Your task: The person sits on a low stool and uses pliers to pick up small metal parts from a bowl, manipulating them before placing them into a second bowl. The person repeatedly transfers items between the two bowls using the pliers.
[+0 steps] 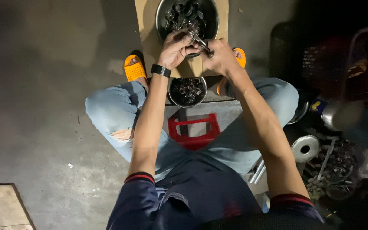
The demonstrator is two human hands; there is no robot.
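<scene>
Two bare hands meet over the near rim of a large metal bowl, which stands on a sheet of cardboard on the concrete floor. The left hand is clenched around a small metal part; the fingers cover most of it, so its shape cannot be made out. The right hand is closed on a slim metal tool, whose tip lies against the part. Only a short length of the tool shows between the two hands. A black wristband sits on the left wrist.

The large bowl is cut off by the top edge of the view and holds a heap of dark ring-shaped metal pieces. A smaller metal bowl with similar pieces stands just below the hands, between the knees; the left forearm hides part of its rim. A red plastic stool shows between the legs, mostly covered by the person seated on it.

Both feet wear orange sandals: the left one is fully visible, the right one is largely hidden behind the right hand.

At the right edge the scene is dark and blurred. A round metal disc and what appears to be a pile of metal scrap can be distinguished there; everything further right is unreadable.
</scene>
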